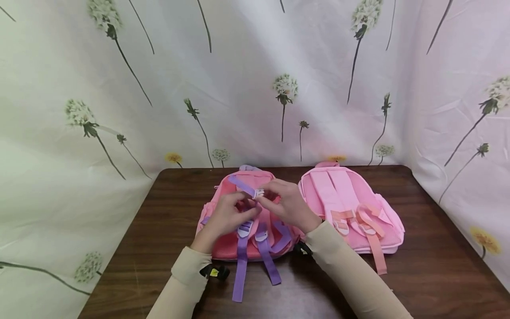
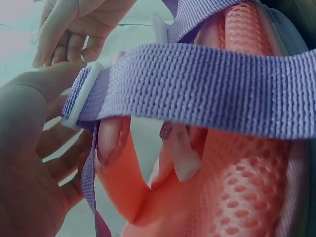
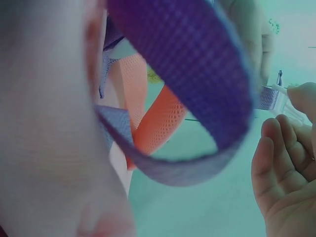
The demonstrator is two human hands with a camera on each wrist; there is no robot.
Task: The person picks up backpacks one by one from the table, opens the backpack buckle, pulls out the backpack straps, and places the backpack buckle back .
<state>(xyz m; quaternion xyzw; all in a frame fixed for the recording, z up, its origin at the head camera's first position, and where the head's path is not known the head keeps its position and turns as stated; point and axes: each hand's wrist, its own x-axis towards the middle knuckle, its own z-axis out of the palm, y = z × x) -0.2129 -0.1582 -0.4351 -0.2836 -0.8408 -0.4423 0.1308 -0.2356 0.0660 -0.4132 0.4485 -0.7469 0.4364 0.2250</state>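
Your right hand (image 1: 288, 204) pinched a white buckle (image 1: 259, 193) between thumb and fingers. Your left hand (image 1: 229, 215) met it from the other side, thumb and curled fingers clamped on the purple strap (image 1: 241, 185) where it passed through that buckle. The two hands worked close together, above the pink backpack (image 1: 264, 217) to which the strap belonged. That bag lay just beyond the middle of the tabletop (image 1: 159, 221), its top near the far edge, and two loose purple ends (image 1: 240, 270) trailed from it toward the near edge. In the left wrist view, the webbing stretched across the mesh padding (image 2: 237, 192).

Beside it, nearer the far right corner, you had a paler backpack (image 1: 342, 192), with an orange strap (image 1: 376, 252) hanging over its lower side. Past the far edge hung a dandelion-print cloth (image 1: 239, 110). Your sleeves (image 1: 346, 261) were beige.
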